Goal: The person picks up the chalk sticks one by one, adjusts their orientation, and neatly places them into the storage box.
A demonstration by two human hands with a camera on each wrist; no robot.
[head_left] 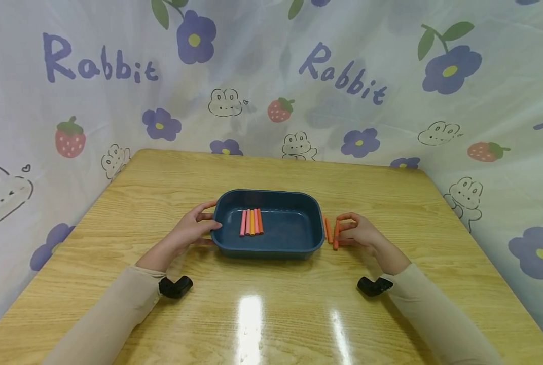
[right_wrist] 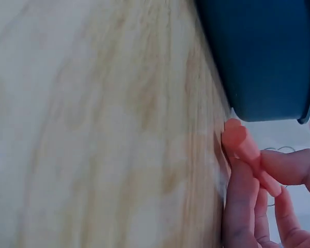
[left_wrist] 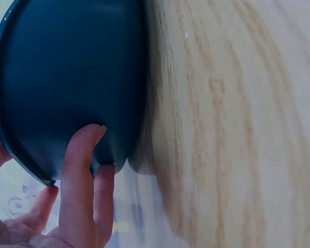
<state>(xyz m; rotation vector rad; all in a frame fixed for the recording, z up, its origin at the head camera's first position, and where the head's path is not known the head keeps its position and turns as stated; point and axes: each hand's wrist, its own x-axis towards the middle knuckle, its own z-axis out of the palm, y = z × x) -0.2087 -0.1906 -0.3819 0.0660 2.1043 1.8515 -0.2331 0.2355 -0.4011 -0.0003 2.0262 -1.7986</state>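
Observation:
A dark blue rectangular tray (head_left: 287, 233) with rounded corners stands on the table. My left hand (head_left: 186, 232) grips its left end, thumb over the rim and fingers against the outer wall (left_wrist: 67, 67). Inside the tray, several pink, yellow-orange and red sticks (head_left: 252, 223) lie side by side, left of the middle. Just outside the right end, my right hand (head_left: 361, 232) pinches an orange-red round stick (right_wrist: 248, 150) between thumb and fingers. Between that stick and the tray, other orange sticks (head_left: 329, 231) lie on the table, partly hidden by the tray's wall.
The wooden table (head_left: 184, 172) carries the tray near its middle. Behind and beside it hangs a white cloth (head_left: 262, 56) printed with rabbits, flowers and strawberries. A black fitting (head_left: 176, 287) sits at the left wrist, another black fitting (head_left: 374, 287) at the right.

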